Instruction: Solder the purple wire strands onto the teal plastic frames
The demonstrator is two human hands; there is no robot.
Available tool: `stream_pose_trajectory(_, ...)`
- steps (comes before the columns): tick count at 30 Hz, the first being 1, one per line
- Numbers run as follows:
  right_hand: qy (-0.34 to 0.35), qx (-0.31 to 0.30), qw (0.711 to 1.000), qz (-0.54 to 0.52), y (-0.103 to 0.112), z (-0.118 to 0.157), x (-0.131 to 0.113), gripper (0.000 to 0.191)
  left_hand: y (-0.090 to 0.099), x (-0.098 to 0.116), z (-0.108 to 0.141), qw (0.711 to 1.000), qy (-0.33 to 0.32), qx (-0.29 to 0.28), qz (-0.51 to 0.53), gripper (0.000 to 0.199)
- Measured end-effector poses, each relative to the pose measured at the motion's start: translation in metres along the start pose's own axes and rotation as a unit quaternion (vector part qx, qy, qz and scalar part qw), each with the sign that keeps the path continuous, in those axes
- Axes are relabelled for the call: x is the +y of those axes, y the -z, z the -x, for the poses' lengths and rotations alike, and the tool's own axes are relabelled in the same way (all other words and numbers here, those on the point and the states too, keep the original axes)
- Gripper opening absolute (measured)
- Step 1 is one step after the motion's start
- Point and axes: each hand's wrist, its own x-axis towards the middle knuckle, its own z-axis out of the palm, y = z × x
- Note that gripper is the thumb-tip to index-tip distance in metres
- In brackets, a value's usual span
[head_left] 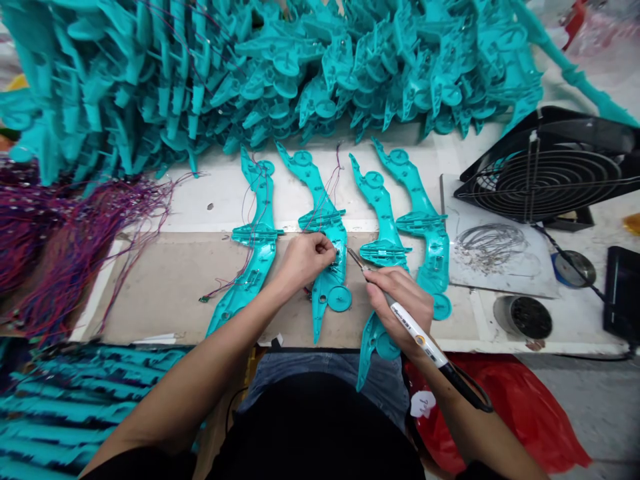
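Several teal plastic bow-shaped parts lie side by side on the table (135, 287). My left hand (311, 259) is pinched over the middle of the second part (313, 180); what its fingertips hold is too small to make out. A white soldering iron (413, 328) is gripped in my right hand (403, 303), its metal tip pointing left, close to my left fingertips and the right edge of that part. Thin red and purple wires run over the leftmost part (260, 207) and the second one. The two right-hand parts (383, 213) (417, 193) show no wires.
A large pile of teal parts (300, 67) spans the back. Bundled wires (75, 247) lie at left. At right are a black fan (540, 167), a board with grey strands (495, 253), a round tin (525, 317) and a red bag (515, 407). More teal parts (75, 413) sit lower left.
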Motion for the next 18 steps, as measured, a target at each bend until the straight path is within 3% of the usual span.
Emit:
stream_pose_trajectory(7, 0.008, 0.026, 1.000, 0.015, 0.018, -0.006, -0.002, 0.027, 0.000, 0.006, 0.004, 0.999, -0.008, 0.008, -0.047, 0.007)
stream_pose_trajectory(9, 0.011, 0.040, 0.999, 0.027, 0.022, -0.006, 0.001, 0.027, 0.002, 0.002, 0.007, 0.996, -0.024, 0.066, -0.054, 0.010)
stream_pose_trajectory(11, 0.010, 0.053, 0.998, 0.042, 0.024, -0.006, 0.006, 0.027, 0.005, -0.005, 0.010, 0.982, -0.035, 0.168, -0.075, 0.024)
stream_pose_trajectory(13, 0.009, 0.065, 0.996, 0.055, 0.024, -0.006, 0.011, 0.026, 0.008, -0.014, 0.012, 0.968, -0.027, 0.227, -0.100, 0.037)
stream_pose_trajectory(18, 0.017, 0.087, 0.995, 0.055, 0.017, -0.005, 0.020, 0.024, 0.013, -0.017, 0.016, 0.980, 0.033, 0.145, -0.128, 0.056)
